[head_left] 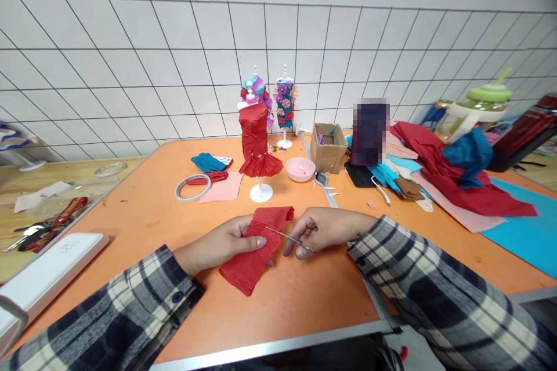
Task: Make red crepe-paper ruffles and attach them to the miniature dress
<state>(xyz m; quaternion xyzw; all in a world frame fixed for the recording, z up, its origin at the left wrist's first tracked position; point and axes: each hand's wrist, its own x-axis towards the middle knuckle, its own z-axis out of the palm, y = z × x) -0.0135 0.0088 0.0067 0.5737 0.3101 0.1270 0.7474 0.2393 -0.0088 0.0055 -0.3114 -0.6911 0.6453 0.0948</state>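
Observation:
My left hand (235, 242) pinches a strip of red crepe paper (248, 266), thumb on top and fingers hidden underneath. Small scissors (289, 237) are in my right hand (322, 231), which is closed round their handles. Their blades lie over the right part of the red paper; whether they are cutting it I cannot tell. Just beyond my hands stands a small dress form (255, 133) on a white round base, wearing a red crepe paper dress with a ruffled hem.
Two more decorated dress forms, one blue with rosettes (285, 105), stand behind. Around lie a tape roll (177, 190), pink bowl (300, 161), cardboard box (328, 156), and phone-like dark screen (369, 133). Coloured crepe paper (470, 185) and a green-lidded bottle (478, 107) are right, a white case (65, 266) left.

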